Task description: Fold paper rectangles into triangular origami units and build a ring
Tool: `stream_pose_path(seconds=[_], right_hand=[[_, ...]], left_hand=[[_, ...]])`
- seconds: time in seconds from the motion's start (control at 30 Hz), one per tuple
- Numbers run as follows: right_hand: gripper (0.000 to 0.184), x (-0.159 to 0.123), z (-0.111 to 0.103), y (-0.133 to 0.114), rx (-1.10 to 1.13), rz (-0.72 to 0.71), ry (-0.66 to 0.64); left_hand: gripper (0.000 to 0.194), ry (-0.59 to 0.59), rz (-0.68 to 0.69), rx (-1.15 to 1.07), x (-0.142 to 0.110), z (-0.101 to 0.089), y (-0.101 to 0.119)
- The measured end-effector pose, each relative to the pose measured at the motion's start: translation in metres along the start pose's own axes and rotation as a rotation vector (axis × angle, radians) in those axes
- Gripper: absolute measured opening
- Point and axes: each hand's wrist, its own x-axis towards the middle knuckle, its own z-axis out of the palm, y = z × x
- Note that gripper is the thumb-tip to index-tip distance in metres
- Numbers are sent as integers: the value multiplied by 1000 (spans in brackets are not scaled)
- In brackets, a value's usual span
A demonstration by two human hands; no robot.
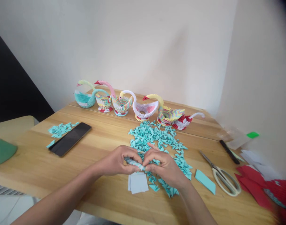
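Between my two hands is a curved band of folded paper pieces [135,163], striped teal and pale white. My left hand [118,161] is closed around its left side, with the thumb underneath. My right hand [163,162] pinches its right end; whether a separate piece sits between those fingertips I cannot make out. The band's far side is mostly hidden by my fingers. Behind and to the right of my hands spreads a heap of small teal folded paper triangles [145,134]. White paper squares [138,183] lie stacked on the table just below the band.
Several paper swans [146,109] line the back of the wooden table [105,134]. To the left lie a phone [71,139] and more teal triangles [60,129]. Scissors [221,176], a teal paper stack [205,181], a black pen-like object [229,152] and red paper [253,182] are at right.
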Motion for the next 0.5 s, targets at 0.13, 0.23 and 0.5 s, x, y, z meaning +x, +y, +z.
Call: stream_pose_path(seconds=[0.13, 0.23, 0.5], right_hand=[[18, 4, -1, -1, -63, -40, 9], [13, 0, -5, 3, -124, -73, 133], [27, -22, 4, 4, -167, 147, 599]], left_hand=[[19, 13, 14, 59, 1, 0, 0], [18, 94, 95, 162, 1, 1, -2], [23, 407, 312, 577, -1, 11, -24]])
